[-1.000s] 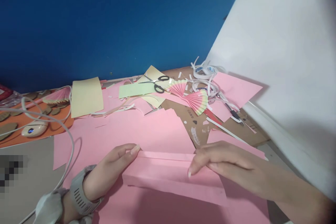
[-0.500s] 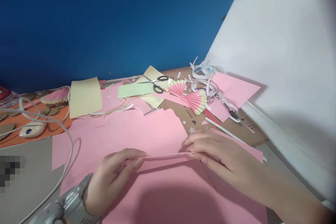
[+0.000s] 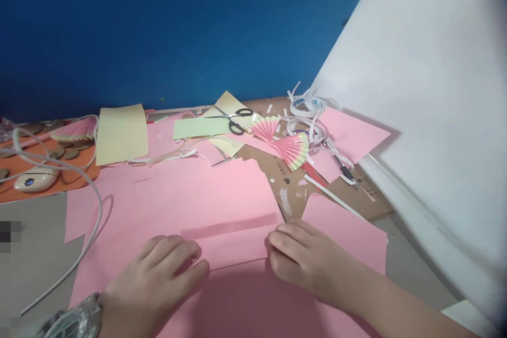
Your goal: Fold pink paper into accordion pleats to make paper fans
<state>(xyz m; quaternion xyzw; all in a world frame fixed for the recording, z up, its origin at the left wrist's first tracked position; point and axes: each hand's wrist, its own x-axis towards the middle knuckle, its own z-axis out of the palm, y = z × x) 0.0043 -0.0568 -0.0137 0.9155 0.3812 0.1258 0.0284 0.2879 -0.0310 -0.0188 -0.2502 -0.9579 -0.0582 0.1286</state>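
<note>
Person at grey surface works a pink strip, apparently folded lengthwise, w/ both ends held: L hand has fingers & thumb closed on one end, R hand is curled on the other, its fingertips partly hidden. Strip lies btwn the hands, over pink sheets, w/ a shaded band along its far side; can't tell if that's a fold or a shadow. Scissors, a pleated fan & a pen sit beyond, well apart from the hands. For a clean crease, best guess: hold both ends level, match edges b4 pressing, then run a fingertip from the middle outward w/ even pressure. Main risk, prob., is skew: pinch one end deeper than the other & the fold tapers
</note>
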